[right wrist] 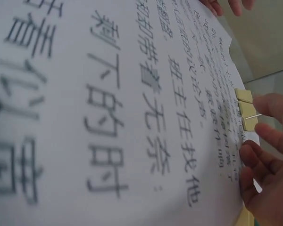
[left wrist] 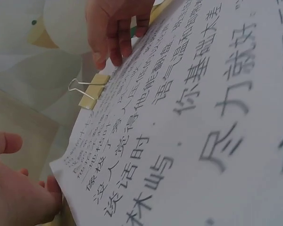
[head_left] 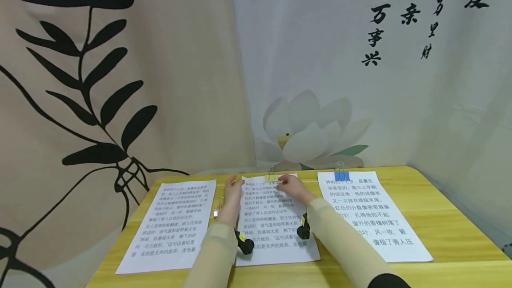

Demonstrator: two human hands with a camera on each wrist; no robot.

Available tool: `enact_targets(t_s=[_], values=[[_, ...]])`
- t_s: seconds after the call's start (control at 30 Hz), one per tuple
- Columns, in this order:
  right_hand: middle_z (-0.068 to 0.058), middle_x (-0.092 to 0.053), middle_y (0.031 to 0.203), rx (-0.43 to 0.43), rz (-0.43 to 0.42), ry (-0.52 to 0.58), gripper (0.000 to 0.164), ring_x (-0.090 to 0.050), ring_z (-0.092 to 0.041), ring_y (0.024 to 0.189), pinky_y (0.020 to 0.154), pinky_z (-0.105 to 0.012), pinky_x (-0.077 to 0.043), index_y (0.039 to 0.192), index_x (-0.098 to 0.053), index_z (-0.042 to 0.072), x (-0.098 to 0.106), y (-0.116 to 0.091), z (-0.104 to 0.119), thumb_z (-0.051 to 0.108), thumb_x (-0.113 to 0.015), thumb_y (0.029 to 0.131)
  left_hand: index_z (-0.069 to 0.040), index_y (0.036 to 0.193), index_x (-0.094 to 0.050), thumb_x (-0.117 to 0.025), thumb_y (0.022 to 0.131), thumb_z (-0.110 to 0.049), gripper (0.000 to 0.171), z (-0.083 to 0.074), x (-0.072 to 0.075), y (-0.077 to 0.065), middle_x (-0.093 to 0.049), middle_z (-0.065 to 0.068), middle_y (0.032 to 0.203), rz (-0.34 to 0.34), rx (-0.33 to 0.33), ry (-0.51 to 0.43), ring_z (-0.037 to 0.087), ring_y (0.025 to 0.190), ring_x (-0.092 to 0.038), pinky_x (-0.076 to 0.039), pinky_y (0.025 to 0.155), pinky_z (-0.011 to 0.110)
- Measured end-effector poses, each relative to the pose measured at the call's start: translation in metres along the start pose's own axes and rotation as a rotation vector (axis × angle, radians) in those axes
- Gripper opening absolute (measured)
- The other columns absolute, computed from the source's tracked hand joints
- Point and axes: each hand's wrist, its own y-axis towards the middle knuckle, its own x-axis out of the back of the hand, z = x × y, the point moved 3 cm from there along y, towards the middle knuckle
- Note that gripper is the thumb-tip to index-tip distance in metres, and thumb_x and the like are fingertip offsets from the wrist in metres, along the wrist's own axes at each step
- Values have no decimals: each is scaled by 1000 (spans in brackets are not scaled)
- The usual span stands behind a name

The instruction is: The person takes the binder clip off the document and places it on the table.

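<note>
A printed sheet (head_left: 272, 230) lies in the middle, with a yellow binder clip (left wrist: 94, 92) on its top edge and the clip's wire handles standing out. My right hand (head_left: 294, 188) is just right of the clip. In the right wrist view its fingertips (right wrist: 260, 103) come right up to the clip, loosely bent, with nothing gripped between them. At the sheet's top left corner is my left hand (head_left: 232, 194). Its thumb stands apart from its other fingers, which are beside the sheet's edge in the left wrist view and partly hidden there.
Another printed sheet (head_left: 168, 226) lies to the left, with a pinkish clip (head_left: 216, 213) near its right edge. To the right lies a third sheet (head_left: 372, 217) bearing a blue binder clip (head_left: 342, 175). Behind the yellow wood-grain table (head_left: 452, 226) hangs a patterned curtain (head_left: 192, 79).
</note>
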Motion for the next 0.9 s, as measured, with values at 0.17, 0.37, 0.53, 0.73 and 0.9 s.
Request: enact_targets(t_s=[0.17,0.37,0.53,0.73,0.9], values=[[-14,-63,111,0,-18,-4,40,-58,-25,92,91,-43,-47,122,-62,-1,0,0,3,20,-68,89,-1,145,-36,-56,93,-14,58,1,-1,0,-50,25,130,42,27,-27,36,113,-52,-43,97,46],[-13,-63,109,-13,-15,10,39,-57,-24,91,90,-43,-47,121,-62,-1,-1,1,4,20,-69,89,3,137,-48,-57,91,-8,47,9,-4,1,-59,23,118,84,14,-14,33,101,-58,-49,88,40],[-11,-63,108,-22,4,3,41,-58,-22,89,89,-41,-48,123,-61,0,-3,5,1,23,-68,90,6,122,-61,-60,89,-4,35,15,-6,-1,-64,21,112,22,-46,74,30,96,-61,-51,84,37],[-14,-63,113,-44,66,-16,45,-60,-22,89,87,-41,-50,126,-59,-1,3,10,2,26,-66,91,7,121,-62,-61,87,-4,36,15,-7,-6,-67,20,105,16,-100,199,29,87,-64,-54,75,34],[-12,-63,109,-88,111,-63,47,-60,-20,80,77,-37,-51,125,-58,-1,12,15,5,28,-67,90,4,115,-67,-64,87,-7,30,18,-4,-7,-68,14,95,30,-152,299,22,76,-63,-55,68,32]])
